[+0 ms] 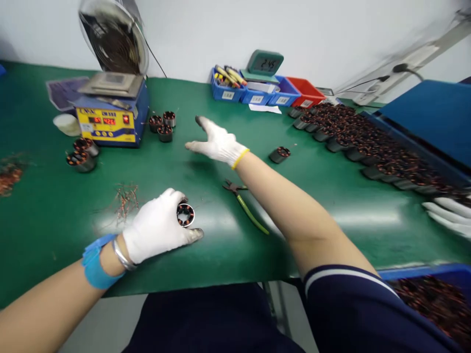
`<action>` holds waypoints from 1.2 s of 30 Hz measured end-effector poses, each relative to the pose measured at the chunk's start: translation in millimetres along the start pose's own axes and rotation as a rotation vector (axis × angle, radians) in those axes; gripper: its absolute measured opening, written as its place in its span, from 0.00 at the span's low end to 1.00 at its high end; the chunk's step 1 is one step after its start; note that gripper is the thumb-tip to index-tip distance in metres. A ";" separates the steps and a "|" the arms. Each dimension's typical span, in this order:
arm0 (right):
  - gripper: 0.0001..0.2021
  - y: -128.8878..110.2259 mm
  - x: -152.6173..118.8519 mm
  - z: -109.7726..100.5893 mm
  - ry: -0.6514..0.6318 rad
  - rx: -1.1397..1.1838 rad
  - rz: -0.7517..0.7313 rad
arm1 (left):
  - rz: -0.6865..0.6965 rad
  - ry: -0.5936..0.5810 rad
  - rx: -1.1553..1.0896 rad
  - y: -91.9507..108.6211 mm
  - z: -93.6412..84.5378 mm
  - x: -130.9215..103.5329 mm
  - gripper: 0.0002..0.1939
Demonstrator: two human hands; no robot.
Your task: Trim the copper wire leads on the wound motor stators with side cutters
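My left hand (pixel 162 228), in a white glove, has its fingers wrapped round a round metal part with copper windings (pixel 186 215) near the table's front. Over the middle of the table my right hand (pixel 217 142), gloved too, reaches leftward with thumb and fingers spread and nothing between them. Three wound parts (pixel 165 133) stand to its left, beside the soldering unit. Below my right wrist lie green-handled cutters (pixel 250 213). A single wound part (pixel 280 154) sits right of that wrist. Copper wire scraps (pixel 126 200) lie behind my left hand.
A blue and yellow powered unit (pixel 108 122) with a fan (pixel 112 39) stands back left, two wound parts (pixel 81 160) before it. Small bins (pixel 228 92) and a clock (pixel 265 63) stand at the back. Many wound parts (pixel 353 132) line the right; another person's glove (pixel 451 213) shows there.
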State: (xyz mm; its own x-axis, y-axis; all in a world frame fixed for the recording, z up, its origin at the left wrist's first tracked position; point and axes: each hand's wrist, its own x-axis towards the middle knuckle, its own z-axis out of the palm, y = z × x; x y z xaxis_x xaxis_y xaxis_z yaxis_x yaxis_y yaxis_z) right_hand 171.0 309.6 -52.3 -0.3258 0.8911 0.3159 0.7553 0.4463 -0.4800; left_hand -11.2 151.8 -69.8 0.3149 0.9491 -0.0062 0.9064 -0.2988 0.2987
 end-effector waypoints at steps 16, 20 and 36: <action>0.15 25.6 -144.6 -30.3 -0.084 -0.472 -0.334 | 0.101 0.016 0.023 -14.6 -0.8 7.6 0.12; 0.44 77.1 -176.6 -40.3 -0.061 -0.376 -0.079 | 0.058 0.004 -0.082 -11.3 -2.7 9.7 0.24; 0.28 37.4 -188.2 1.0 -0.012 -0.549 0.057 | -0.096 -0.038 -0.482 -12.7 7.9 12.4 0.13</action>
State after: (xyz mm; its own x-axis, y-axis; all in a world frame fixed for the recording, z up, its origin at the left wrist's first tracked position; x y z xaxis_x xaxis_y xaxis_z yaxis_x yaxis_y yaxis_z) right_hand 260.0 158.7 -130.5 -0.2800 0.9149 0.2909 0.9564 0.2920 0.0025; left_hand -16.6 166.6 -81.2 0.2547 0.9630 -0.0877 0.7010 -0.1214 0.7027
